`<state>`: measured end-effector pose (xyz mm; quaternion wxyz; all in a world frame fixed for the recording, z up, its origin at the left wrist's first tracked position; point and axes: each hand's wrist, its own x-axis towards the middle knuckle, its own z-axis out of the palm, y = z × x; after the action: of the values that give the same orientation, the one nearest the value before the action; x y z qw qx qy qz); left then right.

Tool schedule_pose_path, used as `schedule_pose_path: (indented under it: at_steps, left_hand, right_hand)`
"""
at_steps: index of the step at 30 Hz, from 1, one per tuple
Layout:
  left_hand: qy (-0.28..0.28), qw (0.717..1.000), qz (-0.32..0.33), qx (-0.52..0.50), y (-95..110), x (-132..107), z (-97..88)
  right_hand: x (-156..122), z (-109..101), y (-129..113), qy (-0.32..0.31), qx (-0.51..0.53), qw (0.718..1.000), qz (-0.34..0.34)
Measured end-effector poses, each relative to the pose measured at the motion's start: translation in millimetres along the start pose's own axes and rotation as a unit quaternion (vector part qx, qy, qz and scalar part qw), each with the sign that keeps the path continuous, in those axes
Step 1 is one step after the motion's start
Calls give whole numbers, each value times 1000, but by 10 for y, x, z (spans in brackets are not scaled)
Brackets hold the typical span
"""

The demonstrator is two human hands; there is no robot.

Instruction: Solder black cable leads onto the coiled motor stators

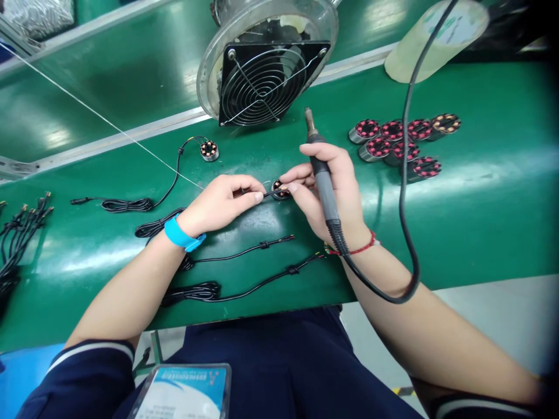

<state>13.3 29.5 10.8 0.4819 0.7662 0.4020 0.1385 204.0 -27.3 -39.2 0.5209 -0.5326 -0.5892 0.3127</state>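
Note:
My left hand [222, 203], with a blue wristband, pinches the end of a black cable against a small round wound coil [279, 190] on the green bench. My right hand [327, 189] holds a soldering iron [321, 169] between thumb and palm, tip pointing up and away, while its fingertips touch the coil from the right. The iron's black cord [404, 192] loops over my right forearm and runs up to the far right.
A black fan in a clear housing [266, 75] stands behind the hands. Several finished coils [395, 145] lie at the right. Another coil with a cable [209, 151] and several black cables [227, 256] lie on the green mat. A thin solder wire [100, 116] crosses from the left.

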Motion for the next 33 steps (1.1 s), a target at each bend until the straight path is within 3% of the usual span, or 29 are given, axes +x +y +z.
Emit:
schedule_pose_path:
  at_steps: [9,19,30,33]
  left_hand:
    - [-23,999,4,-24,-8,6,-20]
    - [14,998,45,44,42,5,80]
    - [35,997,28,62,59,8,133]
    - [15,1000,20,1,65,-2,142]
  right_hand:
    - [-2,12,-6,-21,32,999,0]
    - [-16,16,-21,-38,51,998,18]
    - [-32,21,-72,-40,36,998,-24]
    - [-29,21,-91,-30,21,998,-41]
